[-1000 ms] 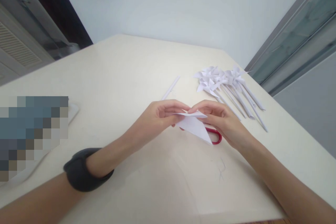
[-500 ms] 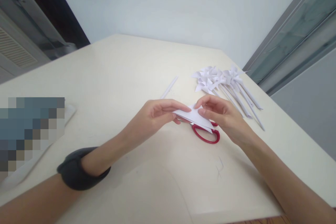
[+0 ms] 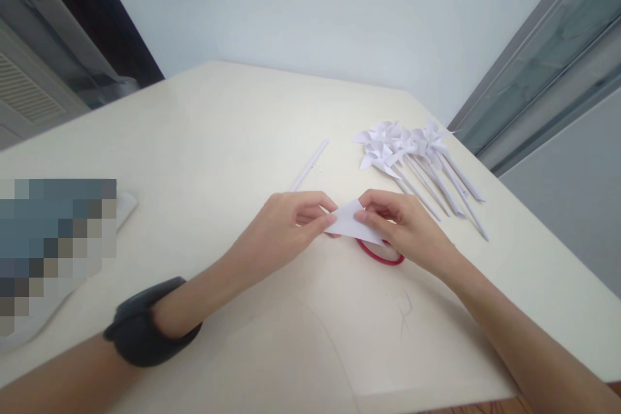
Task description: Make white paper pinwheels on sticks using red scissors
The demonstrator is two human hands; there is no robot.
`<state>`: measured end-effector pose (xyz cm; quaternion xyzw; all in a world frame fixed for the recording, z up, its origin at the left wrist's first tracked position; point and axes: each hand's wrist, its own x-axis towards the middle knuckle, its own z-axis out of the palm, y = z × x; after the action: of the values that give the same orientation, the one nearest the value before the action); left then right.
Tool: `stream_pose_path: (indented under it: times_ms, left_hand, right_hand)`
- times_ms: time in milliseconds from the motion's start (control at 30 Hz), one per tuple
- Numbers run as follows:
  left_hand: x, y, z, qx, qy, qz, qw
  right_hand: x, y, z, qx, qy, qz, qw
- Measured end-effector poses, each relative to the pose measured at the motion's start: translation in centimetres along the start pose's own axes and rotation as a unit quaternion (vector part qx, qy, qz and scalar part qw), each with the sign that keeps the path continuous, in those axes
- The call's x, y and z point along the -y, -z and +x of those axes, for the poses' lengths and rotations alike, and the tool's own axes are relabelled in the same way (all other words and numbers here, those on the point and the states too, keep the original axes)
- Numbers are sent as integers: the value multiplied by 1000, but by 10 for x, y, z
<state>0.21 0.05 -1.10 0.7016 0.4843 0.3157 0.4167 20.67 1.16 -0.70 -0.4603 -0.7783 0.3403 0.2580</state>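
A small folded white paper (image 3: pixel 350 222) is held between both hands just above the cream table (image 3: pixel 204 142). My left hand (image 3: pixel 286 226) pinches its left edge, fingers curled. My right hand (image 3: pixel 402 223) presses and pinches its right side. Red-handled scissors (image 3: pixel 381 255) lie on the table right under the paper, mostly hidden by it and by my right hand. A dark band sits on my left wrist (image 3: pixel 145 326).
Several finished white paper pinwheels on rolled sticks (image 3: pixel 412 155) lie at the right of the table. One loose rolled paper stick (image 3: pixel 310 165) lies beyond my hands. A blurred patch covers something at the left edge (image 3: pixel 58 239). The table's near edge runs along the bottom right.
The paper has been folded smaller and lowered toward the table. Both hands moved slightly closer to me, and the scissors are now more covered.
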Motion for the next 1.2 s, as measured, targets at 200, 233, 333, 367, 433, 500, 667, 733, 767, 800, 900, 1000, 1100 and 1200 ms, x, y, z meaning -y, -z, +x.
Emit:
stream_pose_path:
  times_ms: [200,233,333,367,433,500,667,733,767,800,900,1000,1100,1200]
  left_hand:
    - [4,2,4,3,14,-77,997]
    - [4,2,5,8,19,-72,997]
    - [4,2,5,3,10,-39,999]
    - [3,1,5,-6,-1,-31,999]
    - [1,1,4,-26,-24,-26,999]
    - [-2,0,2,-39,-31,-29,998]
    - [-4,-2,-1,-69,-7,-11,998]
    - [-4,-3,-2,-88,5,-12,996]
    - [-4,-3,-2,-95,11,-17,995]
    - [-3,-3,-2,-100,17,-24,995]
    - [-2,-4,-2,-105,28,-42,993]
    - [-2,-4,-1,-96,14,-64,993]
    - [-1,-2,0,-96,-2,-90,991]
    - [2,-2,3,-99,2,-119,988]
  right_hand:
    - [0,2,1,80,-37,73,993]
    - [-2,2,1,70,-42,68,994]
    - [-4,2,1,52,-38,21,998]
    - [-3,1,1,46,-28,-1,999]
    - [-2,0,1,27,-8,-31,999]
    - [-1,-2,1,-4,2,-18,1000]
    - [-2,-2,1,-60,2,88,994]
    - [-2,-2,0,-69,10,103,992]
    - [-2,-2,-1,-74,17,102,992]
    - [-1,-2,-1,-78,25,98,992]
    - [1,-2,-3,-93,46,77,992]
    - [1,-1,-3,-103,54,69,991]
    - [0,0,-2,-83,53,107,989]
    - [-1,2,0,-24,36,187,981]
